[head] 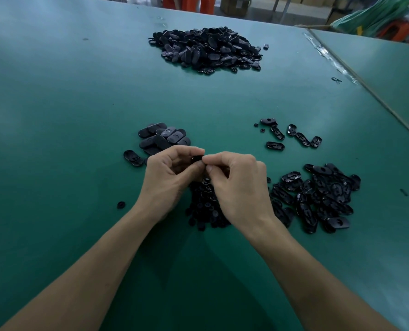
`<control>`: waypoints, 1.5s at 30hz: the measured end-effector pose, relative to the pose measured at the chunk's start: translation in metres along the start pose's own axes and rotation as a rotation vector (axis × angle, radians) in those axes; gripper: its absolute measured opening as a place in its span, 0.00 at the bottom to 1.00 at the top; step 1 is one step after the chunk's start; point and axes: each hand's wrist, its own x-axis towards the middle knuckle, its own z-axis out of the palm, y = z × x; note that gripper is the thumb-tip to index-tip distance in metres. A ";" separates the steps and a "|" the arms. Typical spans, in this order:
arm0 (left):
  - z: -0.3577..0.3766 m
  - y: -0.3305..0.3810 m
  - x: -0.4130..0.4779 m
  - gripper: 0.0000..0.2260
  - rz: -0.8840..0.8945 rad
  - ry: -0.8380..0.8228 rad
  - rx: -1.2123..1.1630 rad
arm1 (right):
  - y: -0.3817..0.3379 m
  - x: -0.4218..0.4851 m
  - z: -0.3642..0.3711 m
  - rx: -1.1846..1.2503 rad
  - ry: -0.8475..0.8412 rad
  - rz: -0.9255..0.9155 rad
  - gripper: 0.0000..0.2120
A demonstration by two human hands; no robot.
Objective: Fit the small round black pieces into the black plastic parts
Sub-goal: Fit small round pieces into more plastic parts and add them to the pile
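On the green table (55,115), a stray round piece (121,204) is lying alone at far left, and just right of it a small stack of closed-looking parts (164,138) is sitting behind the left hand (169,180), probably the finished ones. That hand is curling its fingers round a black plastic part (197,159), holding it above the heap of small round pieces (204,206); far behind, a big pile (208,50) is waiting, fitted or not I cannot tell. The right hand (239,187) is pinching thumb and forefinger against the same part's end, likely pressing a round piece in, though anything under the fingertips is hidden. Further right, a few loose parts (291,136) and a larger pile of open parts (318,199) are lying mostly hollow side up, seemingly awaiting pieces. Judging by this, the work is running early to midway, with much remaining. No brand, label or writing is showing legibly anywhere
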 end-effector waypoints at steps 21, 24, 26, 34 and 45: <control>-0.001 -0.004 0.002 0.09 -0.062 -0.021 -0.058 | 0.026 0.017 -0.017 0.340 -0.244 0.117 0.11; 0.000 -0.004 0.002 0.08 -0.072 -0.012 -0.068 | 0.025 0.018 -0.018 0.309 -0.233 0.105 0.09; 0.000 -0.004 0.002 0.07 -0.077 -0.013 -0.076 | 0.025 0.018 -0.018 0.278 -0.227 0.098 0.07; 0.001 -0.003 0.001 0.11 -0.069 -0.056 -0.074 | 0.024 0.019 -0.019 0.237 -0.209 0.110 0.07; 0.001 -0.002 0.002 0.11 -0.102 -0.022 -0.121 | 0.023 0.026 -0.023 0.197 -0.255 0.089 0.05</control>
